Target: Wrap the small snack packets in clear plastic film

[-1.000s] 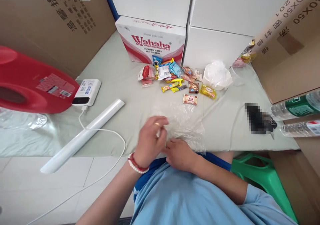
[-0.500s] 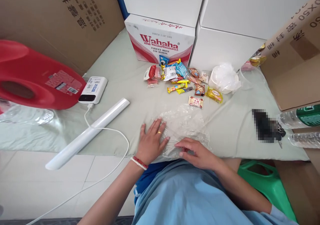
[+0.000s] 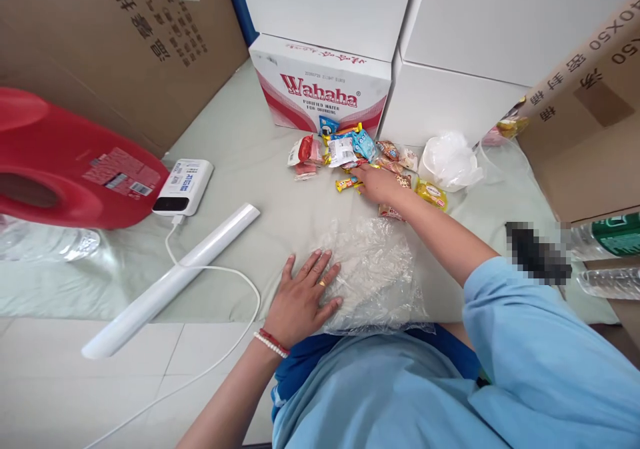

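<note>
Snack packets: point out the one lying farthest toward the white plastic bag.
The yellow packet, at the right edge of the snack pile, beside the white plastic bag. The other packets lie to its left, near the right hand.

Left hand (image 3: 303,296), lower centre of frame: flat, fingers spread, pressing the left edge of a crumpled clear plastic bag (image 3: 375,276) on the desk (image 3: 260,169). Right hand (image 3: 379,184), upper centre: resting among the wrapped snacks (image 3: 345,149) heaped before the Wahaha box (image 3: 320,89); its grip is hidden.
</note>
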`<action>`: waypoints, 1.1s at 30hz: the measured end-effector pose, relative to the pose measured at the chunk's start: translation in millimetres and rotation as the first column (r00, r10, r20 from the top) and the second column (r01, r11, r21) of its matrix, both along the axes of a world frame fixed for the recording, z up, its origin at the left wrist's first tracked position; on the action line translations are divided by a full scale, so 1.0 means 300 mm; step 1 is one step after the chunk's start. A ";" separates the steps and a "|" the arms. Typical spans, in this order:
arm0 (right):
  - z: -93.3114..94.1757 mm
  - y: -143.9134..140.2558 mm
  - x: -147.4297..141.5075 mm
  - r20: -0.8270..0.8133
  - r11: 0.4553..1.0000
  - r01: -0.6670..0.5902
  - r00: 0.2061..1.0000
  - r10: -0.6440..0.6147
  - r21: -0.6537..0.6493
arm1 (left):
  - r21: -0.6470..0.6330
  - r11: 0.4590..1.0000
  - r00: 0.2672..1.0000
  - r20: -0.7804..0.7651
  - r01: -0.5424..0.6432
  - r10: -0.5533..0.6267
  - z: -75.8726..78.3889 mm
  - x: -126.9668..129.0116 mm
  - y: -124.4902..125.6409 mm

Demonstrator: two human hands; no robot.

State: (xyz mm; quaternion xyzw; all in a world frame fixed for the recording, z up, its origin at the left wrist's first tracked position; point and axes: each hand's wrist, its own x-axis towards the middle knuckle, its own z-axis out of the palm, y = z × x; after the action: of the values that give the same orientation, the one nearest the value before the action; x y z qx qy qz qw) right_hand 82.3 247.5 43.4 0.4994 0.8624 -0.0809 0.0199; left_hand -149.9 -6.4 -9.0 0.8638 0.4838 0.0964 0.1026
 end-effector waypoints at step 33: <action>0.033 0.092 0.042 0.272 0.996 0.065 0.961 -0.046 -0.061 | 0.021 1.000 0.997 0.081 -0.022 0.020 -0.003 -0.008 0.000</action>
State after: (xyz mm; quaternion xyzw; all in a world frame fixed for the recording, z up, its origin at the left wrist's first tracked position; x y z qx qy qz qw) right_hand 94.8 275.1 53.2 0.5288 0.8339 -0.0421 0.1524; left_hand -152.2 -6.3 -9.9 0.8552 0.4871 0.1375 0.1118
